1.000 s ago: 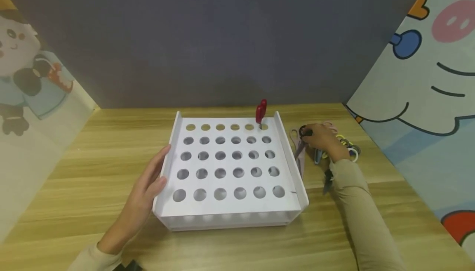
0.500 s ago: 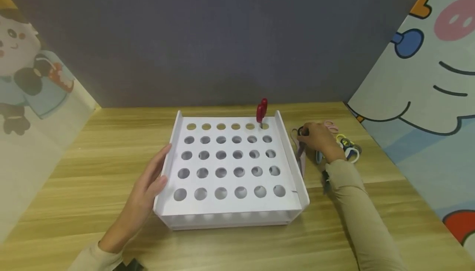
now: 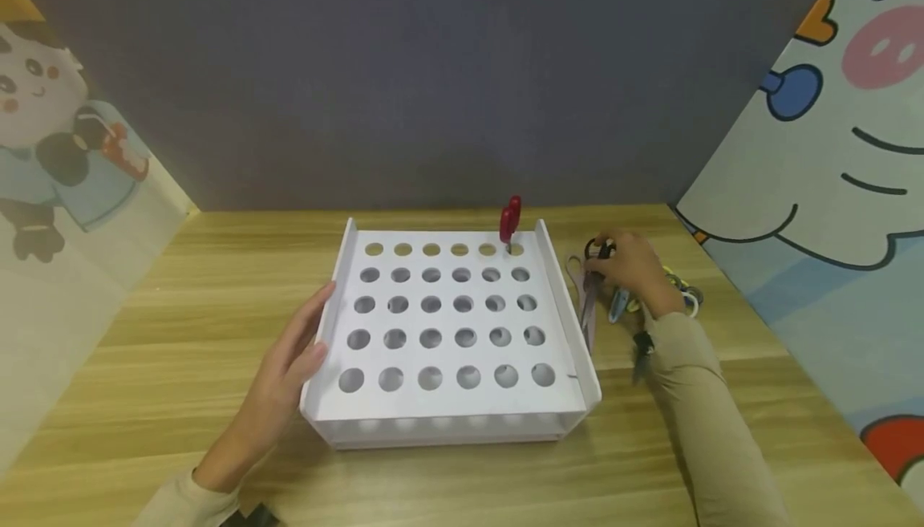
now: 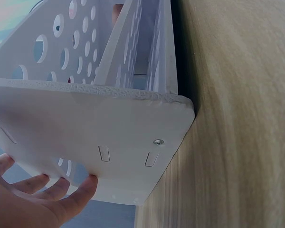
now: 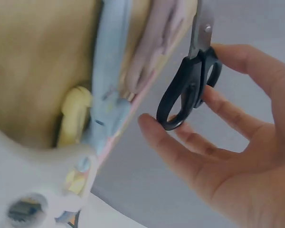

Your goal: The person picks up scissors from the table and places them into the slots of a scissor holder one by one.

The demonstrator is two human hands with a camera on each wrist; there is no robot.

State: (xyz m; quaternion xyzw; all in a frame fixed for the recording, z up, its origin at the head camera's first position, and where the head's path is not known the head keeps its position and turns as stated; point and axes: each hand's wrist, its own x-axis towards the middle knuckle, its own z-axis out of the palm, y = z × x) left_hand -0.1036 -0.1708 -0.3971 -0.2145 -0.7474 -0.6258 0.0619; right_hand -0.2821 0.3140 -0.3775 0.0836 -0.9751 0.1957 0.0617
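My right hand (image 3: 638,274) holds black-handled scissors (image 5: 184,90) by their handles, with thumb and fingers about the loops. In the head view these overlap pink-handled scissors (image 3: 574,269) lying along the rack's right side. The white rack (image 3: 447,399), a box with rows of round holes, stands in the middle. Red-handled scissors (image 3: 509,220) stand upright in its back right hole. At the rack's left side panel, my left hand (image 3: 277,366) rests with extended fingers. The left wrist view shows its fingertips (image 4: 89,184) against the panel, around an oval cutout.
Right of the rack lie more scissors: a light blue pair (image 5: 109,61), yellow handles (image 5: 76,107), and white handles (image 3: 693,300) farther right. A dark blade (image 3: 642,346) shows beside the right sleeve. A grey wall (image 3: 433,94) closes off the table's back.
My right hand moved slightly left, then back right, with the black-handled scissors, whose blades now point more toward the front. My left hand and the rack stay in place.
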